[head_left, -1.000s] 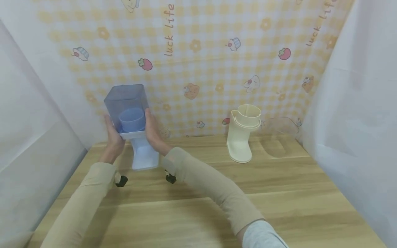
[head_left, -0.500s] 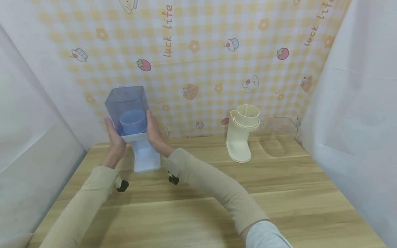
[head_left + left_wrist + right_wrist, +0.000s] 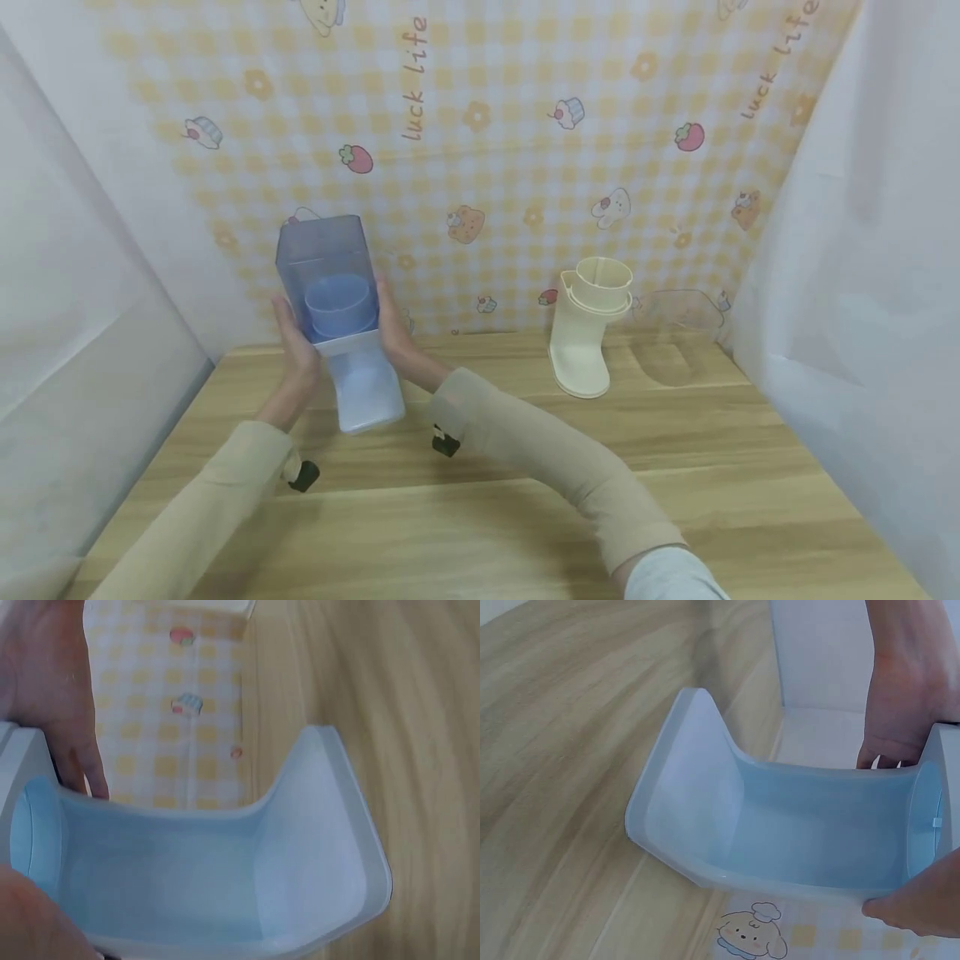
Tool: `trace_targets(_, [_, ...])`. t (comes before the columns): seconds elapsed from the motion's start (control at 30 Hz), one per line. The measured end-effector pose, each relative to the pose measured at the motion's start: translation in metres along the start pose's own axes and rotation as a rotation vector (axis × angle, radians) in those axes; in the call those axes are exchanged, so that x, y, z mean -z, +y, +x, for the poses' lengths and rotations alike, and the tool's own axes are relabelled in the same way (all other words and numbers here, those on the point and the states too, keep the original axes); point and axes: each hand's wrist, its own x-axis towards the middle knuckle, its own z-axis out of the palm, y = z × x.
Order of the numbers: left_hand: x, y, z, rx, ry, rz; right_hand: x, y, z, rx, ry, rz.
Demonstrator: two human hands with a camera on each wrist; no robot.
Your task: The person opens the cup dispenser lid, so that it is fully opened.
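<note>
In the head view both hands hold a pale blue dispenser stand (image 3: 367, 387) at the left of the table. A smoky see-through square tank (image 3: 326, 250) sits on its top, with a blue round collar (image 3: 341, 304) showing through. My left hand (image 3: 296, 350) grips the left side just under the tank, and my right hand (image 3: 397, 333) grips the right side. The stand is tilted, its foot (image 3: 319, 847) pointing towards me and apparently off the wood. The wrist views show its hollow front; the fingers behind it are partly hidden.
A cream dispenser stand (image 3: 581, 350) with a round collar stands upright at the back right. Beside it lies a clear see-through cover (image 3: 678, 333). A checked cloth (image 3: 480, 167) hangs behind the wooden table (image 3: 480, 533), with white sheets at both sides.
Both hands have brought the blue dispenser to the right and nearer to me, tilting it more. The cream stand and clear cover have stayed in place.
</note>
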Motion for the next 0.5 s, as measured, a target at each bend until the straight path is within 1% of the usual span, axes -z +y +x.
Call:
trace_targets(0.03, [-0.003, 0.0, -0.004, 0.004, 0.003, -0.018, 0.002, -0.001, -0.003, -0.011, 0.002, -0.002])
trace_targets(0.1, [-0.007, 0.0, -0.012, 0.014, 0.023, -0.024, 0.006, -0.002, -0.008, -0.02, -0.008, 0.008])
trace_targets(0.17, [-0.01, -0.001, -0.02, 0.012, 0.03, -0.04, 0.01, -0.003, -0.014, -0.028, -0.008, 0.017])
trace_targets(0.2, [-0.012, -0.001, -0.024, 0.009, 0.02, -0.051, 0.012, -0.003, -0.016, -0.034, -0.017, 0.022])
trace_targets(0.27, [-0.015, -0.003, -0.031, -0.032, -0.023, -0.071, 0.016, -0.003, -0.021, -0.034, -0.026, 0.049])
trace_targets(0.37, [-0.021, -0.005, -0.04, -0.091, -0.106, -0.109, 0.023, -0.004, -0.029, -0.024, -0.036, 0.064])
trace_targets(0.4, [-0.023, -0.006, -0.044, -0.101, -0.114, -0.103, 0.026, -0.005, -0.031, -0.021, -0.038, 0.063])
trace_targets(0.43, [-0.025, -0.007, -0.049, -0.108, -0.104, -0.092, 0.028, -0.005, -0.034, -0.018, -0.041, 0.058])
trace_targets(0.5, [-0.029, -0.008, -0.058, -0.099, -0.067, -0.028, 0.034, -0.005, -0.04, -0.019, -0.048, 0.047])
